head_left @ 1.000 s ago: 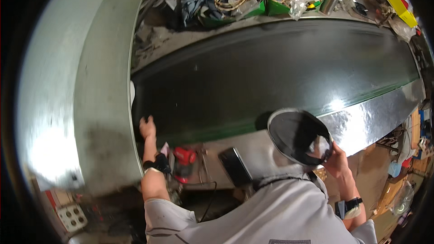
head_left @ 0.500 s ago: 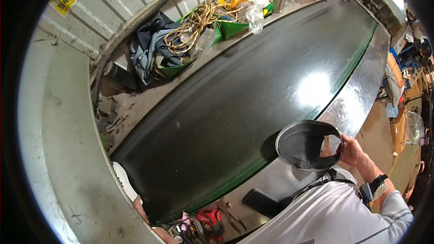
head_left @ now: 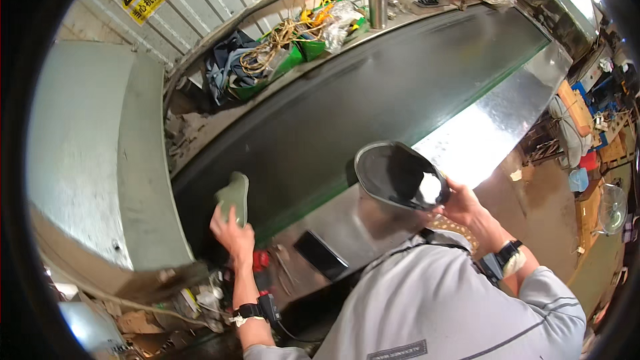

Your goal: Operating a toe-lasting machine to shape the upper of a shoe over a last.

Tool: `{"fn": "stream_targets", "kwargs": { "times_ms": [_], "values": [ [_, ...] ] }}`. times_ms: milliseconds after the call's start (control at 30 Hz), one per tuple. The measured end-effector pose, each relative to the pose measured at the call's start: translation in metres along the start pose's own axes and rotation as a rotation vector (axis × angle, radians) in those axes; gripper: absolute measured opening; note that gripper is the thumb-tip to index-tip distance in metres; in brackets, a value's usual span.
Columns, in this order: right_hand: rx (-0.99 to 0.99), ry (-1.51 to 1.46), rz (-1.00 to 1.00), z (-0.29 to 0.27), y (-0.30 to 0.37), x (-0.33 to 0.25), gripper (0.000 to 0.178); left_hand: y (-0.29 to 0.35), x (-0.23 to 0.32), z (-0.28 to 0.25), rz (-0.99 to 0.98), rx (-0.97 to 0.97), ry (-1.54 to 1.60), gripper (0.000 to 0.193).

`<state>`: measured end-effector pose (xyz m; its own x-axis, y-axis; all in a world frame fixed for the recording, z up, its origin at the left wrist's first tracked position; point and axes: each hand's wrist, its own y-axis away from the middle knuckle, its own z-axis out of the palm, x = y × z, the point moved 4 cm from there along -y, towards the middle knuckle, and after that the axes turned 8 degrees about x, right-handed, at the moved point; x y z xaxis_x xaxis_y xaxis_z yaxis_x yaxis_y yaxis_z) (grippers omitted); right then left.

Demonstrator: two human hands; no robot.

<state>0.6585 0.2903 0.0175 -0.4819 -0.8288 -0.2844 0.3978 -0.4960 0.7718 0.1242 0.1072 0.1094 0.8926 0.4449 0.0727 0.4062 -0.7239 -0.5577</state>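
Head view: both bare hands show, well apart, each closed on something.
Left hand: its fingers clamp the lower end of a flat, grey-green, sole-shaped piece (slightly blurred).
Sole-shaped piece: over the left end of a long, dark, smooth belt with a green near edge; I cannot tell whether they touch.
Right hand: grips the right side of a black, oval, open container with a thin pale rim; a bright white patch shows inside, near the fingers.
Wrists: a black strapped device on each.
Metal ledge: shiny, bare grey metal along the belt's near side, with a black rectangular phone on it; a red tool sits just beside the left forearm (partly hidden).
Far side: a tan coiled rope in a green bin, then an upright steel tumbler with a black lid.
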Motion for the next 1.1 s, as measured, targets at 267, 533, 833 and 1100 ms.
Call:
{"fn": "stream_targets", "kwargs": {
  "times_ms": [267, 533, 833, 1100],
  "values": [
    [-0.024, -0.072, -0.062, -0.020, 0.004, -0.025, 0.038, 0.058, 0.253, -0.023, 0.366, -0.110, 0.464, 0.050],
    [-0.467, -0.009, -0.046, -0.023, 0.019, -0.039, 0.028, 0.157, 0.375, -0.004, 0.531, -0.272, 0.590, 0.032],
    [-0.747, 1.724, -1.274, 0.017, 0.102, 0.037, 0.034, 0.087, 0.232, 0.062, -1.510, -0.764, 1.633, 0.040],
    [-0.553, 1.553, -1.622, 0.017, 0.045, 0.065, 0.068, 0.069, 0.209, 0.115, -0.912, -0.360, 0.759, 0.037]
  ]
}}
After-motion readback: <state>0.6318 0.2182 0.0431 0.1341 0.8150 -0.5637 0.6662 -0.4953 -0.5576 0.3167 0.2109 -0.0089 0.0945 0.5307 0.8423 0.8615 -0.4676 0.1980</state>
